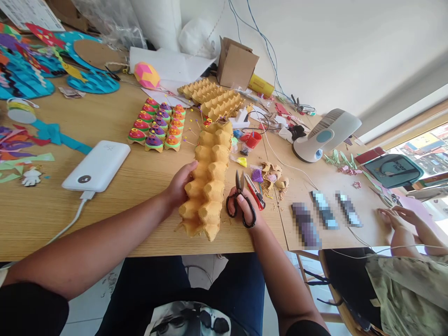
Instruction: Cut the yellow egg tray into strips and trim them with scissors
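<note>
Your left hand (180,184) is pressing the egg carton (208,182) against the table (140,186), fingers (187,169) wrapping its edge. Just right of them, your right hand (245,210) is gripping the scissors (240,196). Blades drifting toward those steadying fingers could be nicking them.

The left hand (180,184) holds a yellow egg-carton strip (209,179) on the table (122,196); the right hand (245,209) holds black scissors (241,189).

Black printed T-shirt (191,319), dark blue trousers (150,280)
</note>
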The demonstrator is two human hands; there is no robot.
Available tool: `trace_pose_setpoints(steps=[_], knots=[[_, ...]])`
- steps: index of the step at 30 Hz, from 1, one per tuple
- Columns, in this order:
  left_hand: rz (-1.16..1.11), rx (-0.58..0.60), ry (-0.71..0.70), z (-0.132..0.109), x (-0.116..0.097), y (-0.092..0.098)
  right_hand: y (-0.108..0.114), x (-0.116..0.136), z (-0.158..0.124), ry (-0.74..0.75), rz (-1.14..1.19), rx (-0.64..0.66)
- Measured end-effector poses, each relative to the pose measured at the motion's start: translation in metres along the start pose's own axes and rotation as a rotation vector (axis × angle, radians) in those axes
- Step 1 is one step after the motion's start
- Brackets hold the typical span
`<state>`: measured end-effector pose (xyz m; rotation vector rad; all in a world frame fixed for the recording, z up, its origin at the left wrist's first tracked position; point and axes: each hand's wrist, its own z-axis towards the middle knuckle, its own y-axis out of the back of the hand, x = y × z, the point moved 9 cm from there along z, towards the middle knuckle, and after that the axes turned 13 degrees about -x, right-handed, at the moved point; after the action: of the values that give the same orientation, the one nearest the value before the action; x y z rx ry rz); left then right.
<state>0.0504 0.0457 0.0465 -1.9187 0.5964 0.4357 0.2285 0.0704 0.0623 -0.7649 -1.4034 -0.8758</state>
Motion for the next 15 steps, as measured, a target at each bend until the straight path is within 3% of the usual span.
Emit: trace_pose_setpoints(steps=[8, 15], knots=[[0.122, 0.067, 0.223, 0.002, 0.005, 0.009, 0.029, 0.015, 0.005, 0.197, -0.381, -0.347], [0.217, 0.191, 0.324, 0.007, 0.018, 0.014, 0.031, 0.04, -0.001, 0.553, -0.831, -0.431]])
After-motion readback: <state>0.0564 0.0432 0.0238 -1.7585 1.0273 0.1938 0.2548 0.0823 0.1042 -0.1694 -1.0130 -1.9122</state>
